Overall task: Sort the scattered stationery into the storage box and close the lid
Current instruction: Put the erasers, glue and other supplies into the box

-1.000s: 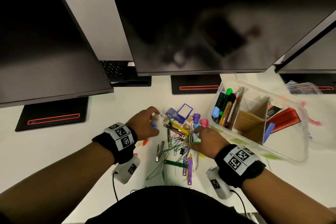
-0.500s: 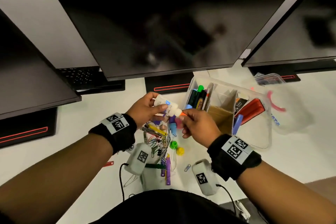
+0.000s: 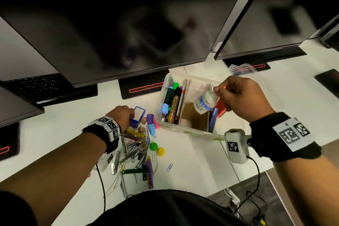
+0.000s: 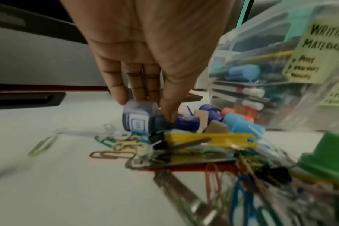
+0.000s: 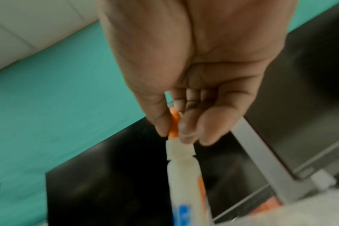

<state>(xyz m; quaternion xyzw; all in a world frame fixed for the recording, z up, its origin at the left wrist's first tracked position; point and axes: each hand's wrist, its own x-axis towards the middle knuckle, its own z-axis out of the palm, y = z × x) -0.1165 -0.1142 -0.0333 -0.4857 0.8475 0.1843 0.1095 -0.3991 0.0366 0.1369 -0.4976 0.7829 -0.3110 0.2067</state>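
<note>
Right hand (image 3: 244, 97): raised over the storage box (image 3: 166, 86); thumb & fingertips (image 5: 186, 134) pinch the orange nozzle of a white glue bottle (image 3: 204, 103). Bottle hangs tilted, base down, above the box's middle cardboard-lined section, not resting on anything.
Left hand (image 3: 122, 116): low on the bench (image 3: 192, 154) at the far edge of the stationery pile (image 3: 136, 150). Wrist view shows fingers pointing down, thumb and fingertips closing on a small blue-capped bottle (image 4: 137, 120) w/ a white label. Blurred; looks like a light pinch grip, bottle at bench level.
Storage box: clear plastic, lid off, just right of the pile. Left compartment holds markers (image 3: 172, 101) standing on end, incl. a green-capped one. Right side has a red item & a blue item, partly hidden. Front wall carries a yellow note (image 4: 317, 52) reading "Writing Materials".
Pile: coloured paper clips, binder clips, yellow strip (image 4: 209, 139), purple pen (image 3: 150, 172), green cap (image 3: 153, 146) & yellow cap (image 3: 160, 151) side by side, blue-framed sharpener-like piece (image 3: 139, 113) touching left fingers.
Lid (image 3: 242, 69): behind the box, near a monitor base.
Backdrop: dark monitors (image 3: 117, 24) along the bench.
</note>
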